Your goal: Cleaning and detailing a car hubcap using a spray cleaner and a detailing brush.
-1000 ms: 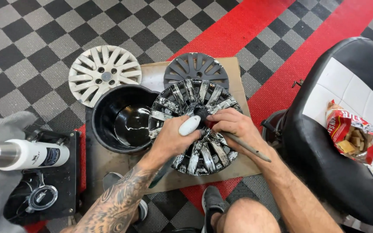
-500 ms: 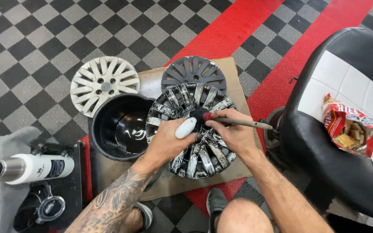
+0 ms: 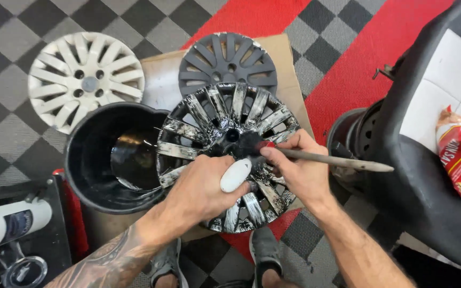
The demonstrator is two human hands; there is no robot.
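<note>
Checkered floor; right hand (image 3: 300,173) brushes black hubcap (image 3: 229,154), left hand (image 3: 201,186) steadying.

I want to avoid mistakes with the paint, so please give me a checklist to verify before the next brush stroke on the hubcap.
1. Brush gripped by right hand: ok.
2. Left hand steadying the black hubcap: ok.
3. White object secure in the left hand's fingers: ok.
4. Black bucket beside the hubcap: ok.
5. Cardboard under the hubcap: ok.
6. Paint left on the bristles: cannot tell.
</note>
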